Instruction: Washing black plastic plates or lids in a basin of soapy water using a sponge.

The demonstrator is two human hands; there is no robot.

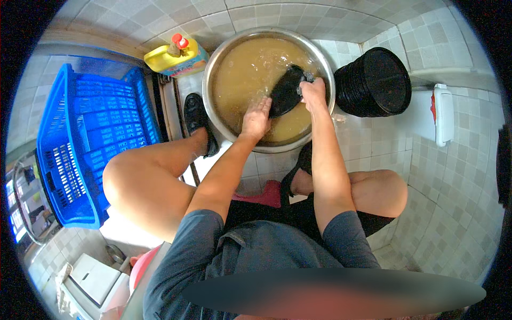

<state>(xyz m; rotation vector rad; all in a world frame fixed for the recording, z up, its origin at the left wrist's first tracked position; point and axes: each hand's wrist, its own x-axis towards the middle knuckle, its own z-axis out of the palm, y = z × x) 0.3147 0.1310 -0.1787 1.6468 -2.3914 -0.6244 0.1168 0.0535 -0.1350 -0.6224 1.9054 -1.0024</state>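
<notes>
Murky brownish water fills a large round steel basin [209, 100] on the tiled floor. A round black plate or tray [286, 92] is held tilted over the water, its lower edge near the surface. My left hand [257, 119] grips its lower left edge, fingers against the rim. At its upper right, my right hand [313, 93] holds a grey scrubber [307, 77], probably wire mesh, against the black piece. Just right of the basin stands a stack of black round plates or trays [372, 84].
A yellow jug with a red cap [178, 58] stands left of the basin. Farther left is a blue plastic crate [80, 148]. Tiled walls [280, 18] close in behind and at right, where a white container [443, 116] stands. A red stool [266, 195] shows beneath me.
</notes>
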